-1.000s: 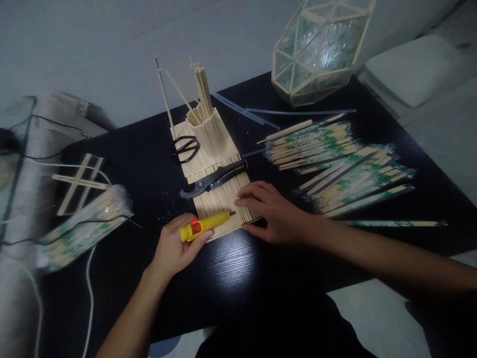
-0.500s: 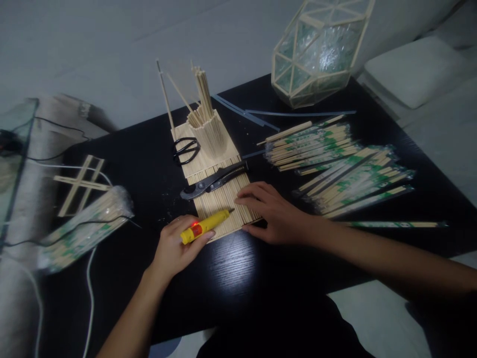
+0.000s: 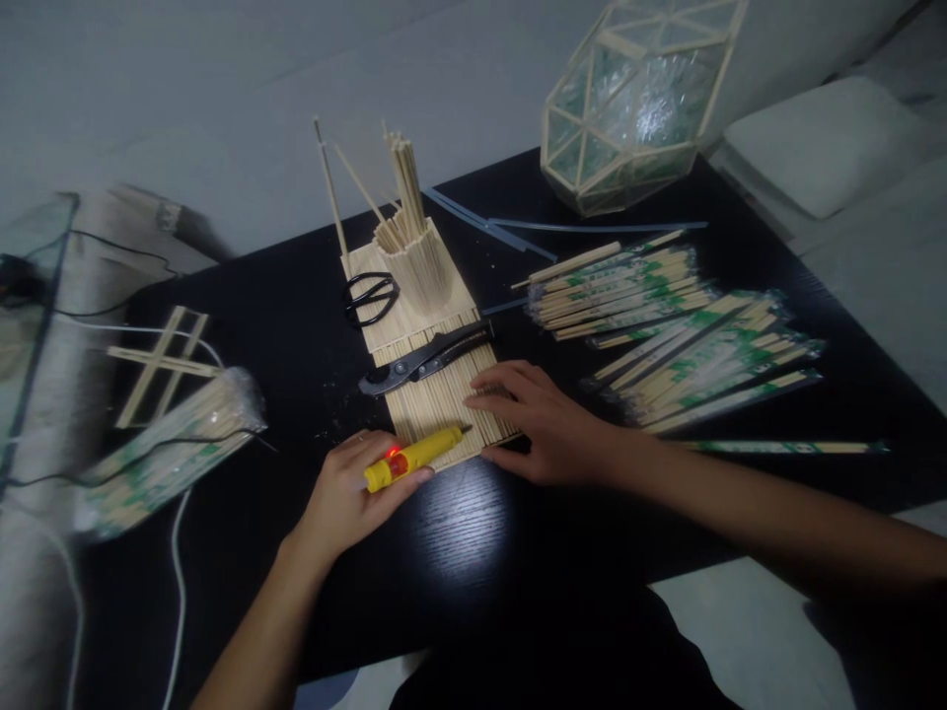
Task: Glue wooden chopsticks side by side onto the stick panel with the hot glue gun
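Observation:
My left hand [image 3: 347, 493] is closed around a yellow hot glue pen [image 3: 418, 459] with a glowing red light and a dark tip. The tip points right, low over a panel of side-by-side wooden sticks [image 3: 421, 409]; whether it touches cannot be made out. At the panel's right edge lies my right hand [image 3: 540, 424], fingers apart, fingertips on or just over the sticks, thumb by the near corner. A black riveted hand tool [image 3: 425, 360] rests across the panel. Behind it, a stick-built holder [image 3: 421, 271] full of sticks stands on a pale board [image 3: 362, 261].
Black-handled scissors [image 3: 370, 299] lie beside the holder. Wrapped chopsticks [image 3: 710, 365] spread over the right of the black table [image 3: 459, 532]; another bundle [image 3: 178, 454] and crossed sticks [image 3: 159, 365] lie left, near cables. Translucent strips [image 3: 592, 225] and a faceted frame [image 3: 621, 118] are at the back.
My left hand and the glue pen have shifted slightly right and down, toward the panel's near edge. My right hand stays nearly in place.

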Motion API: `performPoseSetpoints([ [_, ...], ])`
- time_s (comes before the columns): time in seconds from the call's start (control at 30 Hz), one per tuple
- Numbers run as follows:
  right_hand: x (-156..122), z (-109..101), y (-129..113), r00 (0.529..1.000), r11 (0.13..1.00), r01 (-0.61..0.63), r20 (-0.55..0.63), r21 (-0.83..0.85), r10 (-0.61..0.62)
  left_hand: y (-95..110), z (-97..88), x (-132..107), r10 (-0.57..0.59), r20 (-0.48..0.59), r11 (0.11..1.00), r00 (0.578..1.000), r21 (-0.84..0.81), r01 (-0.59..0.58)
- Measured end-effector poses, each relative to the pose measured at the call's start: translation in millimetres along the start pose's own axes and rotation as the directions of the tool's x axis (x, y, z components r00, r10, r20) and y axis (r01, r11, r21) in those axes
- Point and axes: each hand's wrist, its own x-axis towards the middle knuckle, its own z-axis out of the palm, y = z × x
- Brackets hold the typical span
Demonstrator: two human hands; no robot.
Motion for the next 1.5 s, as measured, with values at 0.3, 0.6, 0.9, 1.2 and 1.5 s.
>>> performPoseSetpoints([
  [0.3,0.2,-0.9,-1.1,1.000,1.000,0.012,-0.005,-0.008,-0.012,0.4,-1.3,-1.8,0.054,0.036,0.997,0.998,-0.051,-0.053],
  [0.6,0.2,-2.9,-3.4,1.000,1.000,0.018,0.008,-0.011,-0.018,2.5,-3.5,-0.9,0.050,0.067,0.998,0.996,-0.045,-0.047],
  [0.9,0.7,-3.2,-3.2,1.000,1.000,0.011,0.010,-0.003,-0.011,0.1,-0.9,-1.4,0.025,0.002,0.999,1.000,-0.039,-0.025],
  [1.2,0.4,-3.6,-3.6,1.000,1.000,0.014,0.015,-0.012,-0.013,1.5,-1.6,-1.4,0.028,-0.011,0.999,1.000,-0.038,-0.028],
  [1.5,0.5,-2.3,-2.5,1.000,1.000,0.018,0.005,-0.004,-0.018,2.5,-1.4,-1.6,0.048,0.032,0.998,0.998,-0.044,-0.047],
])
